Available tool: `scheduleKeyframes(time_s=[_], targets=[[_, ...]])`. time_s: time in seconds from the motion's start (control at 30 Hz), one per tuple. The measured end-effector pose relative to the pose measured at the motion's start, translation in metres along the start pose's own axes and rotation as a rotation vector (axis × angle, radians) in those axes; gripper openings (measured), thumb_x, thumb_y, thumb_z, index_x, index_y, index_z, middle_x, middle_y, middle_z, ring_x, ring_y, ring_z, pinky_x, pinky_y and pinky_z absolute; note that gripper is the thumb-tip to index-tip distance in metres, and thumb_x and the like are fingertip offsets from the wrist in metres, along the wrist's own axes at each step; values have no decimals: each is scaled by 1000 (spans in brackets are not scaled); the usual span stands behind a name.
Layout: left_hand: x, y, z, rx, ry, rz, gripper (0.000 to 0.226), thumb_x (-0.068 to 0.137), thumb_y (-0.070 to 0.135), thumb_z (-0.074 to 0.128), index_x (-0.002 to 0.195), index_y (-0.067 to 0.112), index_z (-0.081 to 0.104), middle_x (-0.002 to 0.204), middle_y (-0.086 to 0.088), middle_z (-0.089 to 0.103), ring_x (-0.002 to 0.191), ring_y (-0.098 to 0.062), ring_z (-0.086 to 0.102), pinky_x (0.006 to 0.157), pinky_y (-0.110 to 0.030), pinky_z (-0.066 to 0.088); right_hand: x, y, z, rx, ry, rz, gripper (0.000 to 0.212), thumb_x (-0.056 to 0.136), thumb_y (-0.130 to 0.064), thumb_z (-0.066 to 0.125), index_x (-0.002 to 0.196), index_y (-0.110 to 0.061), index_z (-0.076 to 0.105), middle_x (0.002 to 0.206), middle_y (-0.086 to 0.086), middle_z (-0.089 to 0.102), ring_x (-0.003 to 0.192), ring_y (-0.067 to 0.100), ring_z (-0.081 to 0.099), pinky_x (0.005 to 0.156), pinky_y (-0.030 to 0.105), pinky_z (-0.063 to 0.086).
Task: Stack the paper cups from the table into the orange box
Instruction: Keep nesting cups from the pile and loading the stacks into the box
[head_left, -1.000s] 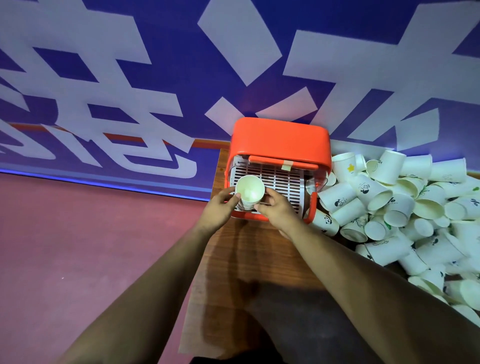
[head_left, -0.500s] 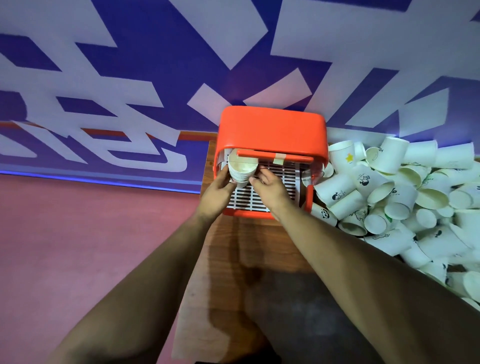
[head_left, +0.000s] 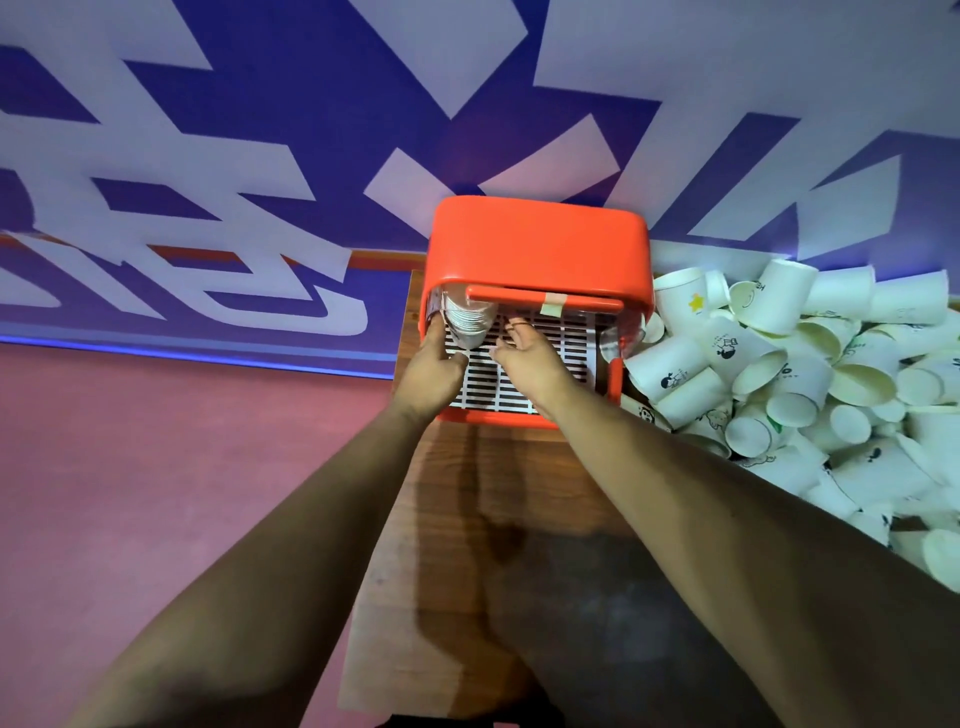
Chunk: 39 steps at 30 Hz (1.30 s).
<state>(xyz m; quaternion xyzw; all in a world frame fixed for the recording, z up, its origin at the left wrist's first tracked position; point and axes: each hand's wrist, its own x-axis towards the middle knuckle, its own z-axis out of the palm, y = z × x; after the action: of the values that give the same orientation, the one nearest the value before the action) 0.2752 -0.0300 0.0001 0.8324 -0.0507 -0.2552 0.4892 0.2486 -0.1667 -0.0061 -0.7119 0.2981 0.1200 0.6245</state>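
The orange box (head_left: 540, 249) stands on a wood desk (head_left: 457, 499) by a blue-white wall (head_left: 260, 130), with pink floor (head_left: 156, 467) left of it. Fingers of the left hand (head_left: 431, 364) grip the cup stack (head_left: 467, 325); those of the right hand (head_left: 524, 353) spread loose.

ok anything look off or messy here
Yes. The loose paper cups lie in a jumbled heap right of the orange box, most tipped on their sides. The stack inside the box, at its left, leans rather than standing straight. A strip of tape sits on the box's front bar.
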Motion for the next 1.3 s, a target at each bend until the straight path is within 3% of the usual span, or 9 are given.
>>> scheduleKeyframes(time_s=[0.13,0.27,0.43,0.53,0.7,0.83,1.0,1.17,1.3], targets=[[-20,-12,3,56,-27,45,59,81,17,48,139,14,48,128,8,47,120,-20,55,107,-41,45,-32,11,-25,-100,20,-46,55,96,-9,56,147,-10,38,151,9,42,135,19,45,111,30,36],[-44,-6,16,137,-39,46,34,94,15,56,128,12,56,119,-1,57,106,-19,58,94,-27,44,-82,33,-74,-240,82,-116,41,94,-17,59,135,-15,55,135,0,57,123,13,54,105,28,42],[-57,27,59,199,-150,185,15,91,12,58,105,8,63,107,-8,65,94,-22,61,89,-34,47,-131,63,-149,-378,302,-94,35,92,-18,61,127,-14,59,125,2,62,110,13,59,87,27,47],[-61,49,94,257,-165,297,20,91,14,59,109,9,65,111,-9,60,103,-21,56,93,-27,42,-154,78,-193,-484,397,-110,36,90,-20,64,125,-12,59,125,6,59,109,15,56,86,27,43],[-63,77,157,293,-178,342,24,90,15,61,112,7,63,108,-9,54,101,-21,53,82,-21,34,-171,98,-253,-606,494,-110,45,86,-24,70,125,-8,56,128,13,48,118,27,51,98,33,40],[-53,93,197,358,-105,383,39,86,15,66,122,4,57,121,-13,48,105,-25,55,95,-30,44,-163,110,-284,-594,500,-75,58,84,-34,71,132,-8,51,130,16,45,121,31,47,102,40,43],[-34,110,226,486,-17,431,59,80,8,68,135,0,48,137,-17,43,125,-31,45,107,-32,35,-133,111,-303,-620,540,-120,78,82,-43,72,140,-5,37,135,20,40,125,37,42,96,43,43],[-17,108,239,544,8,333,64,77,7,71,135,2,45,141,-19,43,129,-35,42,107,-39,38,-101,112,-318,-743,443,-116,92,83,-51,68,153,-18,18,148,19,26,135,36,31,108,42,34],[-12,101,245,628,26,325,59,76,10,72,129,-1,47,124,-20,54,116,-38,49,96,-43,43,-90,123,-322,-702,410,-151,74,85,-53,64,149,-34,32,148,19,22,133,39,33,104,42,41]])
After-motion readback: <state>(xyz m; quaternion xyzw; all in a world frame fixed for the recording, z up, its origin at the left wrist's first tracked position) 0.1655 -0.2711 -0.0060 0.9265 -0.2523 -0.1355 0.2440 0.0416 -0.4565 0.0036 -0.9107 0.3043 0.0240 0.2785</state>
